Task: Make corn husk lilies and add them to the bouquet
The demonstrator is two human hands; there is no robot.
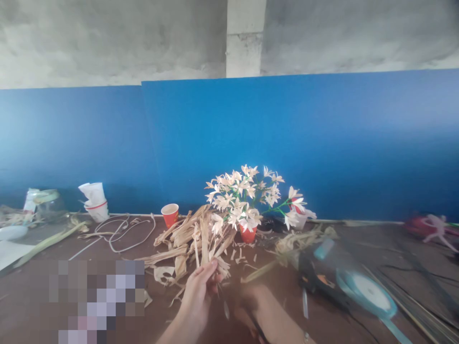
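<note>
Near the table's front, my left hand (197,291) is closed, thumb and fingers pinching a pale dried husk strip (223,271). Just behind the fingertips lies a heap of dried husks (186,234), so which strips belong to the grip is partly unclear. To the right, my right hand (263,308) is smeared by motion and curled, with a slim dark object at its underside that I cannot make out. A small pale sliver (226,309) shows between the hands. Behind them, white husk-like flowers (238,200) on green stems stand in a red paper cup (248,234).
Left of the heap are another red cup (169,216), a white cable (116,243) and a white cup (96,210) with paper in it. On the right lie a dark glue-gun-shaped tool (315,277) and a blue ribbon roll (369,292). A blue panel (287,138) backs the table.
</note>
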